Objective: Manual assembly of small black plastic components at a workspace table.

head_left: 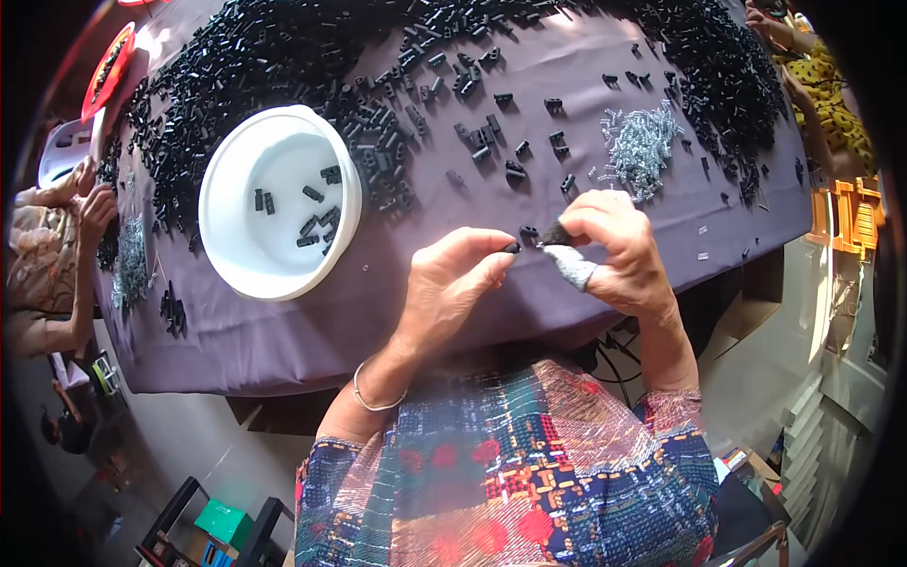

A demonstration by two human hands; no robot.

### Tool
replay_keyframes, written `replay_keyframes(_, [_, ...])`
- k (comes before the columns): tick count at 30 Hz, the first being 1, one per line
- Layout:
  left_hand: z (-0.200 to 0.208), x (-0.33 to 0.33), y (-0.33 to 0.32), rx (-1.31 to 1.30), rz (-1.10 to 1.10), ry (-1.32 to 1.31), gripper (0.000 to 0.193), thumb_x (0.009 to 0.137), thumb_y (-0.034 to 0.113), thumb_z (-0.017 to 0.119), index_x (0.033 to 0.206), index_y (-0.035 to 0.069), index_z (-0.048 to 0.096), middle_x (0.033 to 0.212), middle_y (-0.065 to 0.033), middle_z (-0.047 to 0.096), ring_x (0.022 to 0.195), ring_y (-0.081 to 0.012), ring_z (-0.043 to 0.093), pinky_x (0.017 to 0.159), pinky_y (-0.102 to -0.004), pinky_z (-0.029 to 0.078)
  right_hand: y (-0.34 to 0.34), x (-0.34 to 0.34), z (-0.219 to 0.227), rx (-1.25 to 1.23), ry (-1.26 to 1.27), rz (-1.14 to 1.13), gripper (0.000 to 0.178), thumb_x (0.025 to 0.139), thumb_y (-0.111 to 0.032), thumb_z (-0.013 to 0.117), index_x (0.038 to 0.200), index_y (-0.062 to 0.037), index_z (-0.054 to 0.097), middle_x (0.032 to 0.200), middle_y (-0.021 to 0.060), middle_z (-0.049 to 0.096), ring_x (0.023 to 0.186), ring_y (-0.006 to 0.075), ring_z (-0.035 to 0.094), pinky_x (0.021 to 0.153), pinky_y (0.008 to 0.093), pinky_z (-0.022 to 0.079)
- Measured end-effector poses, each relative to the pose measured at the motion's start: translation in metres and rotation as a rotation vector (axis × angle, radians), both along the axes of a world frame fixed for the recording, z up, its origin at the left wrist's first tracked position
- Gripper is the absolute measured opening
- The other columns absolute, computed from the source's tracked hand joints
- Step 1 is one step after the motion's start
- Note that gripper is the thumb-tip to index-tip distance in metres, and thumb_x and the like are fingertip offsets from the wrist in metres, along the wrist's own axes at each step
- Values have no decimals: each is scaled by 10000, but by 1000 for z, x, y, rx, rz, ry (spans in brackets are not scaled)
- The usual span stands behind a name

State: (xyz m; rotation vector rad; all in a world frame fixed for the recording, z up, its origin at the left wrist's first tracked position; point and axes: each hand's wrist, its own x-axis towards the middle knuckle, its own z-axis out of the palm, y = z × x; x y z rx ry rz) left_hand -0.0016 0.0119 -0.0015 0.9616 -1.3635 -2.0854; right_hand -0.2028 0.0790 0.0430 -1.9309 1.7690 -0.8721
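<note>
My left hand pinches a small black plastic piece between thumb and forefinger, above the near part of the table. Close on its right, my right hand has its fingertips drawn together, with a black cover on the forefinger and a grey wrap on the thumb. Whatever lies between those tips is too small to make out. Just beyond the gap between my hands is a black plastic part. Loose black parts and a heap of small clear or silvery pieces lie farther off.
A white tub with several black parts inside stands left of my hands on the purple-grey tablecloth. Large black heaps cover the far side. Other people's hands work at the left edge; another person is at the right.
</note>
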Motion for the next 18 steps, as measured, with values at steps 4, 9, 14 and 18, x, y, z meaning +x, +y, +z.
replay_keyframes(4, [-3,1,2,-96,-40,-7,177,868,20,657,1043,-7,657,873,-10,643,743,-49,557,663,-193,474,-6,6,5,43,122,101,211,667,-168,684,836,-68,605,789,57,574,786,236,570,735,370,358])
replay_keyframes(9, [-7,1,3,-307,-63,-42,183,863,31,666,1044,12,662,877,10,638,753,-42,552,674,-191,471,-8,12,6,71,202,125,202,639,-158,658,816,-92,588,768,46,547,786,233,562,736,382,349])
replay_keyframes(14, [-5,2,4,-261,-45,-45,170,841,42,685,1004,2,658,854,-38,661,770,-89,598,693,-243,494,-11,17,10,79,286,145,198,631,-130,659,811,-100,582,769,45,551,795,233,568,750,395,357])
replay_keyframes(18, [1,3,3,-128,-23,-35,168,851,40,680,1011,0,657,855,-24,656,756,-73,590,672,-224,487,-14,18,11,76,162,119,204,693,-127,676,875,-69,602,802,67,586,787,266,576,737,391,390])
